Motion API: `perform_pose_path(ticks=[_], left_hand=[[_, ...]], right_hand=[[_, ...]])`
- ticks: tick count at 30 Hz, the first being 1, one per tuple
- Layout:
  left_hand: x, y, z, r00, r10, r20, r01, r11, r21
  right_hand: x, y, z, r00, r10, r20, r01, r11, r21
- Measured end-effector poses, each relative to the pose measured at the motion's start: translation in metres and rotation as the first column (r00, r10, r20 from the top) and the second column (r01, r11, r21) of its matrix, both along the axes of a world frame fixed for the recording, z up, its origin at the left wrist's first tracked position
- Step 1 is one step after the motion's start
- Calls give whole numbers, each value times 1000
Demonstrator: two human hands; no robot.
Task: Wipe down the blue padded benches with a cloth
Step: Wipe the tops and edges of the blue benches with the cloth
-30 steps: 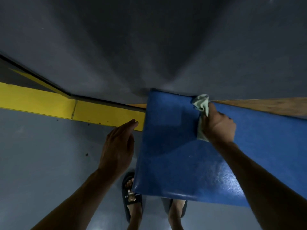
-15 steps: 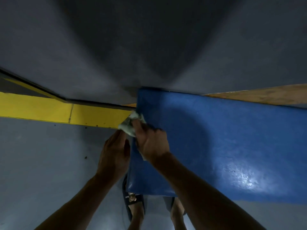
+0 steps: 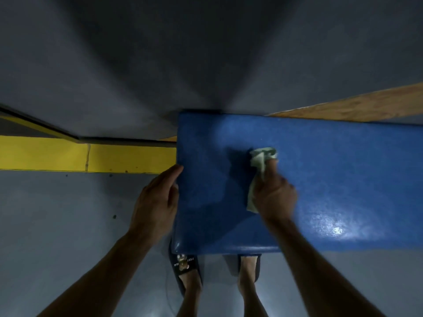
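Note:
A blue padded bench (image 3: 332, 170) runs from the centre to the right edge, its left end just in front of me. My right hand (image 3: 273, 195) grips a crumpled pale green cloth (image 3: 259, 161) and presses it onto the bench top, left of the middle. My left hand (image 3: 158, 200) lies with straight fingers against the bench's left end, holding nothing.
A grey wall (image 3: 206, 53) rises right behind the bench. A yellow painted strip (image 3: 80, 154) runs along the wall's base at the left. A wooden board (image 3: 357, 108) shows behind the bench at the right. My sandalled feet (image 3: 187, 271) stand on the grey floor under the bench's front edge.
My right hand swept the cloth from the bench's far edge to its left end, then back right onto the top. My left hand moved up against the bench's left end.

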State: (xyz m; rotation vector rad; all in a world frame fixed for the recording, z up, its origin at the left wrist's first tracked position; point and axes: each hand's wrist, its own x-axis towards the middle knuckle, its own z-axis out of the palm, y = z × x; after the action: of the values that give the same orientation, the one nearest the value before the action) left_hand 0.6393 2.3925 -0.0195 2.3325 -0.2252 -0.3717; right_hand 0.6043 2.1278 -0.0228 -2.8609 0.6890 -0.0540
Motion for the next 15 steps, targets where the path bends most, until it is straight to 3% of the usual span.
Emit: perform_pose_path(ticks=[3,5,8,11,15], left_hand=[[-7,4,-1,1000,-2,-4,2,1000,4],[-10,6,-1,1000,-11,0,11,1000,6],[-17,8,-1,999,-40,21,39,999,12],[-26,8,0,999,-33,23,33,999,8],[-37,7,-1,999,23,-29,-22,999,35]], right_hand=[[-5,64,2,993,114,29,-116,987,111],[-7,79,9,960,269,77,-278,950,144],[-9,45,9,862,501,72,-500,865,-34],[-17,-19,5,933,359,5,-356,926,-129],[-35,-41,4,998,59,-2,-59,994,-88]])
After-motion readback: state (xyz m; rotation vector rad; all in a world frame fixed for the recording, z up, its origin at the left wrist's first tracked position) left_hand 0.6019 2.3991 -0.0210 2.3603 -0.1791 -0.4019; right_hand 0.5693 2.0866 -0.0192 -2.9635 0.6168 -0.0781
